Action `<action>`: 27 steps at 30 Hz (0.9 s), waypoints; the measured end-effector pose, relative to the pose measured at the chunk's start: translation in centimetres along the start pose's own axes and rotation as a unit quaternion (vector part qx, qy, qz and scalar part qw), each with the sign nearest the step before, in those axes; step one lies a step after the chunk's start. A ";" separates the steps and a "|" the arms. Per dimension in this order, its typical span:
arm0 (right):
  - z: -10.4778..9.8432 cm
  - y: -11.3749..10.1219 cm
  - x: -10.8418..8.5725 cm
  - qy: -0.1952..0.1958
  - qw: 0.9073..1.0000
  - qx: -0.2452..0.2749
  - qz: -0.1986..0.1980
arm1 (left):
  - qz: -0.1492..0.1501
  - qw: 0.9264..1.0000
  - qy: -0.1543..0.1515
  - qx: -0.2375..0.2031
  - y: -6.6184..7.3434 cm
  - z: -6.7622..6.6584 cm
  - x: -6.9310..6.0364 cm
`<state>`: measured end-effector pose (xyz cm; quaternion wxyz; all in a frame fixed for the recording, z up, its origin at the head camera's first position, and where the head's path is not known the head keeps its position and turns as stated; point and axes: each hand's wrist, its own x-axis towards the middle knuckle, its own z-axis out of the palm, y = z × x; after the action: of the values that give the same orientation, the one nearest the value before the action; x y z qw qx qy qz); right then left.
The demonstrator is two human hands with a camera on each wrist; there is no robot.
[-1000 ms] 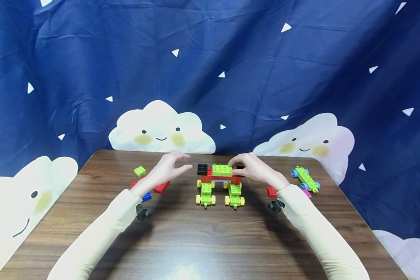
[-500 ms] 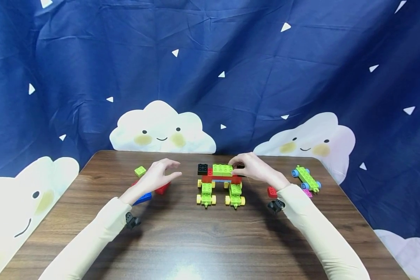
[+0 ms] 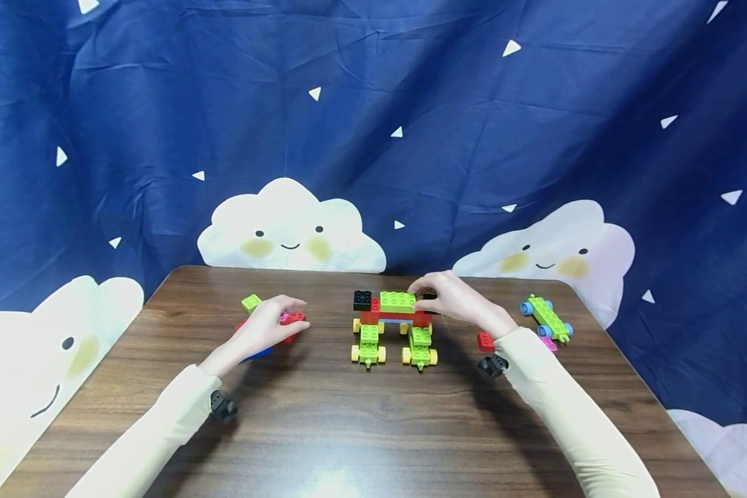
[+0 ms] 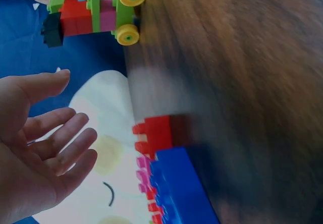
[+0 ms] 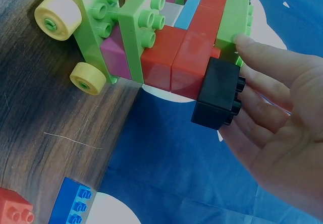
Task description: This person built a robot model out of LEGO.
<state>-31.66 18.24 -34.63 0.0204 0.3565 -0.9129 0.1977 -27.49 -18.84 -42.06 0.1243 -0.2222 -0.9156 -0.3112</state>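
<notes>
A built model on two wheeled bases (image 3: 369,335) stands mid-table, with red bricks (image 5: 194,57) across it. On top lie a light green brick (image 3: 397,301) and a black brick (image 3: 362,300) at the left end; another black brick (image 5: 217,93) sits at the right end, hidden by the hand in the head view. My right hand (image 3: 451,297) holds the green brick, its thumb on the side. My left hand (image 3: 264,325), fingers apart and holding nothing, hovers by loose red bricks (image 3: 294,319). A blue brick (image 4: 184,183) lies beside them.
Behind the left hand lies a small green brick (image 3: 251,302). To the right are a red brick (image 3: 485,341), a pink brick (image 3: 549,344) and a green base with blue wheels (image 3: 546,318). A blue curtain (image 3: 373,138) hangs behind the table.
My left hand has moved left and towards the near side, away from the model and over to the loose bricks. My right hand has stayed at the model's right end.
</notes>
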 end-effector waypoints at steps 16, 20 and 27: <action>0.0 0.0 0.0 -0.004 1.000 -0.004 0.000 | -0.031 0.998 -0.042 0.016 -4.4 -2.5 -3.1; -0.1 0.0 0.0 -0.007 1.000 -0.003 -0.005 | -0.055 0.996 -0.063 0.028 -5.4 -3.2 -3.9; -0.1 0.1 0.1 -0.005 1.000 -0.002 -0.009 | -0.053 0.994 -0.094 0.030 -6.0 -3.1 -4.6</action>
<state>-31.78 18.29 -34.56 0.0188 0.3658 -0.9101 0.1940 -26.14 -26.52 -44.44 0.0280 -0.1977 -0.9426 -0.2677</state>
